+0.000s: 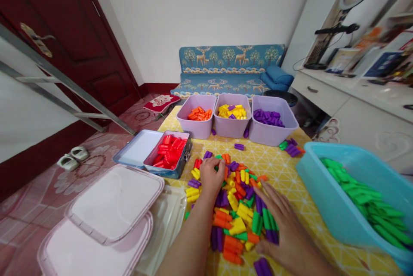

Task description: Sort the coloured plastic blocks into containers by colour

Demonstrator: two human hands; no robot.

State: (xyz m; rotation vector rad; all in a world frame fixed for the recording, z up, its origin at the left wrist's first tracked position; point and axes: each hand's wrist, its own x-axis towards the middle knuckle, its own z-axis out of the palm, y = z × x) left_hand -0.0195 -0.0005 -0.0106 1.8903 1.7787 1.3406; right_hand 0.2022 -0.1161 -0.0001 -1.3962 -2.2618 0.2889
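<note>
left hand [211,177], fingers curled, tops the far left of the block pile [238,226] (cannot tell if pinching anything); right hand [287,222], fingers spread, flanks the pile's right.

Even, fairly bright light leaves soft shadows around the colourful pieces [238,226] on the table [258,155], while wide-angle distortion tilts the door [69,30] beyond its far left corner and blur smears the clutter [383,63] past its far right.
</note>
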